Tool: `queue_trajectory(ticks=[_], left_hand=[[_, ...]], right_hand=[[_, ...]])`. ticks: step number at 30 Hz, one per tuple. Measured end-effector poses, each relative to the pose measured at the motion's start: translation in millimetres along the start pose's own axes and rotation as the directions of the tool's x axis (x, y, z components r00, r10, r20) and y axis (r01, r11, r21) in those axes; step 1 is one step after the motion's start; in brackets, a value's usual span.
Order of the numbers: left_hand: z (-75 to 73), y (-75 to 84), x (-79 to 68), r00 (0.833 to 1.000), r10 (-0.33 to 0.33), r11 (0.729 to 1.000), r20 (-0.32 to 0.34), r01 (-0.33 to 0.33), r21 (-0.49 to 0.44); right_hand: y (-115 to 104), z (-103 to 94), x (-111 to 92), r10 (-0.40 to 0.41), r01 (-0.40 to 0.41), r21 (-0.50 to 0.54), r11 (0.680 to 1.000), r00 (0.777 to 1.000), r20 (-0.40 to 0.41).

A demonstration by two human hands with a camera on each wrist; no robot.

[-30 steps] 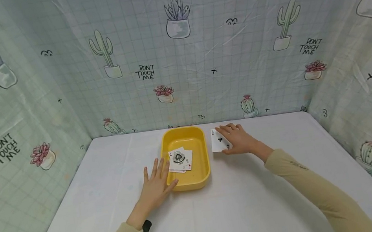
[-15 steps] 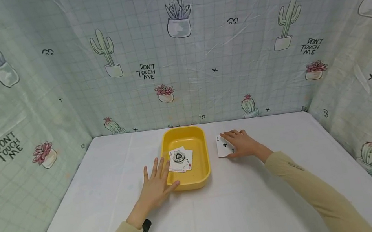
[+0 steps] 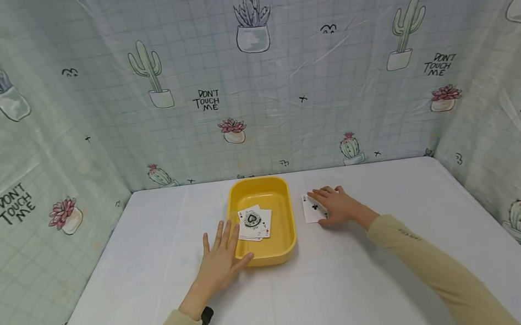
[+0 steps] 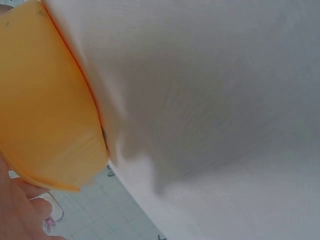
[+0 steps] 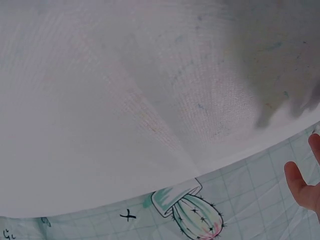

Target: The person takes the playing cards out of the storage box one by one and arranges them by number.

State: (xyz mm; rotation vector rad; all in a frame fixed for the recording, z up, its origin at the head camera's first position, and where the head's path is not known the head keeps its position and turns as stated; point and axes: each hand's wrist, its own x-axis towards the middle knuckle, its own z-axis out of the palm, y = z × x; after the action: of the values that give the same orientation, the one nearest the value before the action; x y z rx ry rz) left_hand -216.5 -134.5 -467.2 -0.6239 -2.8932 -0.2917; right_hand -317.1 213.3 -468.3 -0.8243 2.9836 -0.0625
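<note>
My left hand [image 3: 218,264] rests at the left rim of a yellow tray [image 3: 282,243], fingers spread and nearly straight. Several playing cards lie fanned in the tray, with an ace of spades [image 3: 252,218] on top. To the right of the tray, my right hand [image 3: 338,206] holds an ace of clubs [image 3: 311,214] between thumb and fingers, low over the table; the fingers cover its right part. The left wrist view catches the tray's outer wall [image 4: 47,100] beside some fingers [image 4: 17,210]. In the right wrist view only a few fingers [image 5: 295,177] show, and the ace of clubs is out of frame.
A white cloth covers the table [image 3: 282,315]. Behind it and along both sides hangs a curtain [image 3: 296,57] printed with cacti and potted plants. A black band [image 3: 206,318] sits at the left wrist.
The right hand has brought the ace of clubs slightly rightward and nearer to me, down toward the table. The left hand keeps its place at the tray, and the head view has shifted slightly.
</note>
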Motion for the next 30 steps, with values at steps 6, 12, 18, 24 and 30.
queue_trajectory(ticks=[6,12,18,24,30], left_hand=[[1.2,0.2,0.5,1.000,0.000,1.000,0.003,0.000,-0.002],[1.2,-0.1,0.9,1.000,0.005,1.000,-0.002,-0.005,-0.009],[1.0,-0.1,1.3,1.000,0.001,1.000,-0.001,-0.001,-0.019],[1.5,-0.4,0.3,1.000,-0.004,1.000,0.000,0.004,-0.010],[2.3,0.2,0.3,1.000,0.002,1.000,-0.003,-0.002,-0.019]], right_hand=[[-1.8,0.3,-1.6,-0.002,0.002,0.013,1.000,1.000,0.002],[1.3,3.8,-0.3,0.012,-0.012,-0.001,1.000,1.000,0.006],[1.5,4.5,-0.3,0.017,-0.017,0.001,1.000,1.000,0.007],[0.5,5.2,-0.5,0.014,-0.014,0.020,1.000,1.000,0.003],[0.6,7.6,-2.2,0.022,-0.022,0.014,1.000,1.000,0.012]])
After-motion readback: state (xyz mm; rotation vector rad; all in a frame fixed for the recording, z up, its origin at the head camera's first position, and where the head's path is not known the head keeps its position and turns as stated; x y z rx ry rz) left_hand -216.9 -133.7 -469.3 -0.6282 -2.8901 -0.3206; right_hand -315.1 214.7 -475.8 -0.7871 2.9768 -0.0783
